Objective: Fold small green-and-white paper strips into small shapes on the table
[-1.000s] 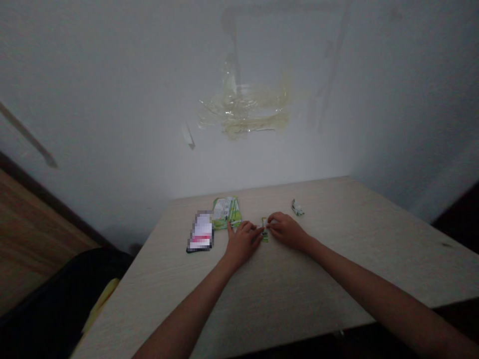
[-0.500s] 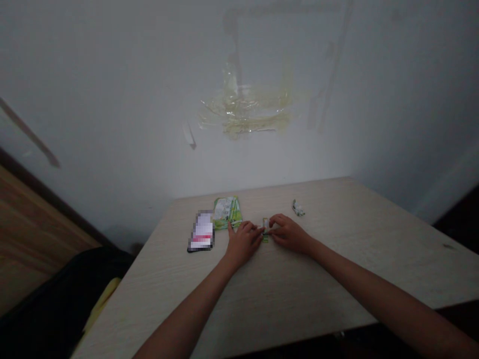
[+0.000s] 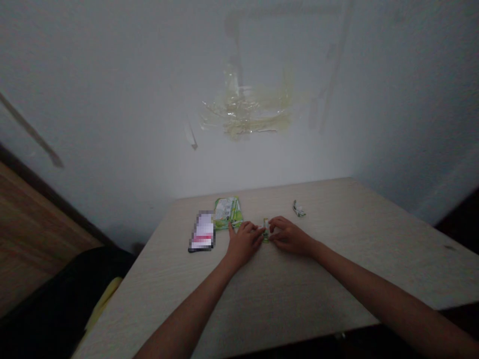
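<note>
A small green-and-white wrapper [image 3: 266, 235] lies on the table between my two hands, partly covered by fingertips. My left hand [image 3: 245, 243] rests palm down with its thumb spread, and its fingertips press on the wrapper's left side. From the right, my right hand [image 3: 290, 235] reaches the wrapper's other edge with bent fingers, the thumb and index finger apart. Just beyond my left thumb is a larger green packet [image 3: 228, 212], lying flat with white printed panels.
A phone [image 3: 202, 232] with a blurred-out screen lies left of the green packet. Toward the back right sits a crumpled white-and-green wrapper [image 3: 298, 208]. The pale wooden table [image 3: 284, 304] meets a wall [image 3: 149, 124] bearing old tape [image 3: 254, 122].
My right fingers have shifted slightly along the small wrapper toward me and parted. The left hand stays on it. The view has tilted a little.
</note>
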A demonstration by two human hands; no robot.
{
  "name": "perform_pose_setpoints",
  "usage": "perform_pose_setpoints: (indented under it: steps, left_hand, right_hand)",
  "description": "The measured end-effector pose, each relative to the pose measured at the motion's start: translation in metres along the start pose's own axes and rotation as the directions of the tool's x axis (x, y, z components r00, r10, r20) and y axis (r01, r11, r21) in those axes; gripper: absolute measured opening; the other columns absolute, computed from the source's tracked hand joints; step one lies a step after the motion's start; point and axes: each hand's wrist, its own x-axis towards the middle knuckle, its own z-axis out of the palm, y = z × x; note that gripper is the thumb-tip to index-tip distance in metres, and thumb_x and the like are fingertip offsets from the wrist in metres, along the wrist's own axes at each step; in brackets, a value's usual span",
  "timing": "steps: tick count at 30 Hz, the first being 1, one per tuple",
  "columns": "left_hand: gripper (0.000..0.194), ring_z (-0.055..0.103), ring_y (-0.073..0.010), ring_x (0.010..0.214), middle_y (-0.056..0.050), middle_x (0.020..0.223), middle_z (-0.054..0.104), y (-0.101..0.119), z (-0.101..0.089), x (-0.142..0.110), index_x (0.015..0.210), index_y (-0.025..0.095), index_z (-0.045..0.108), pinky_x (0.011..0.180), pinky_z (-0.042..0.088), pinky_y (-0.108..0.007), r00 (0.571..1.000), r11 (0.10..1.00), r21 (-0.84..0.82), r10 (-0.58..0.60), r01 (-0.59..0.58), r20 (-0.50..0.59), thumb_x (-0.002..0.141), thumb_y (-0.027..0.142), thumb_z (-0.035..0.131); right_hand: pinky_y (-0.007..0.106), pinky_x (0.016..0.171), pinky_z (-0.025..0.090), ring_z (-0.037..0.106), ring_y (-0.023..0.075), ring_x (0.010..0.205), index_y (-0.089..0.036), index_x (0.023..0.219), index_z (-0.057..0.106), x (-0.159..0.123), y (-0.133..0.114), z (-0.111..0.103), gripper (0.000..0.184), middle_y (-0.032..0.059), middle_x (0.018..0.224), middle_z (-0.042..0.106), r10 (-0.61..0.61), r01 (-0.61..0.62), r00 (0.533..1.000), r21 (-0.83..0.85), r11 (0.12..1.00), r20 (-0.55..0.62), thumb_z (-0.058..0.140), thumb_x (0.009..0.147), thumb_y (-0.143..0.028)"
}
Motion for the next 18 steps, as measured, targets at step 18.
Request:
perform_pose_setpoints:
  steps: [18]
  left_hand:
    - [0.03,0.048,-0.0238,0.122,-0.001,0.115,0.064,-0.0008,-0.0003,0.0005,0.122,0.041,0.059,0.107,0.0,-0.073,1.0,1.0,-0.012,-0.008,0.008,0.011,0.095,0.038,0.047]
  right_hand:
    - [0.042,0.097,0.044,0.051,0.0211,0.111,-0.028,0.093,0.075,-0.002,0.001,0.0016,0.018,0.0063,0.105,0.06,0.011,-0.009,1.0,0.114,0.993,-0.024,0.067,0.081,-0.016]
